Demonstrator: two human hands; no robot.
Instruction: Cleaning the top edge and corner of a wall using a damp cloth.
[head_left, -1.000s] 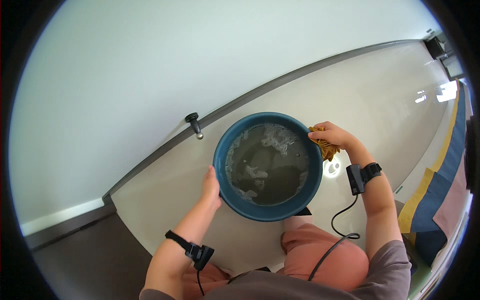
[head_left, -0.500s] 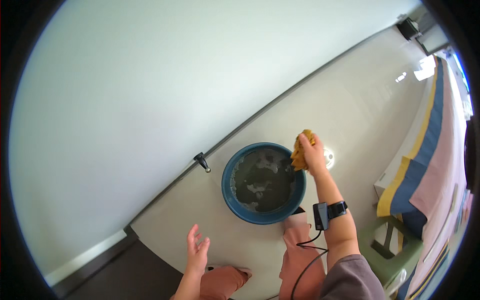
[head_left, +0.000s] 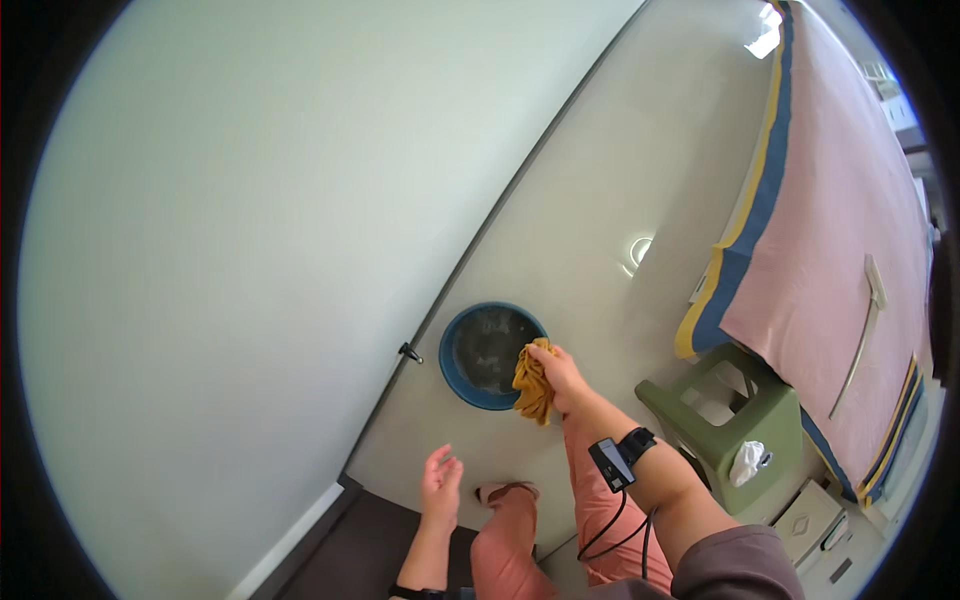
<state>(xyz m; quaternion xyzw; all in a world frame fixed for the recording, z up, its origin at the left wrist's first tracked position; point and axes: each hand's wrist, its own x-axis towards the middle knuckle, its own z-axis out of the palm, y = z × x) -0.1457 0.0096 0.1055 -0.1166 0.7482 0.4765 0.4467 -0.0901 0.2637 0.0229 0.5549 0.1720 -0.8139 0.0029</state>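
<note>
Right hand grip clamped on bunched mustard cloth, which hangs at the right, near-side edge of the blue basin, contact with rim unclear; basin sits on pale floor with murky water inside. Left hand near and left of basin, grip apart, fingers loosely bent. Door stop just left of basin, green stool right, beside pink-covered bed.

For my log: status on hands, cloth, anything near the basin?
Right hand gripping mustard cloth by blue basin. Left hand holding nothing. Basin on floor, water inside. Door stopper left of basin.
</note>
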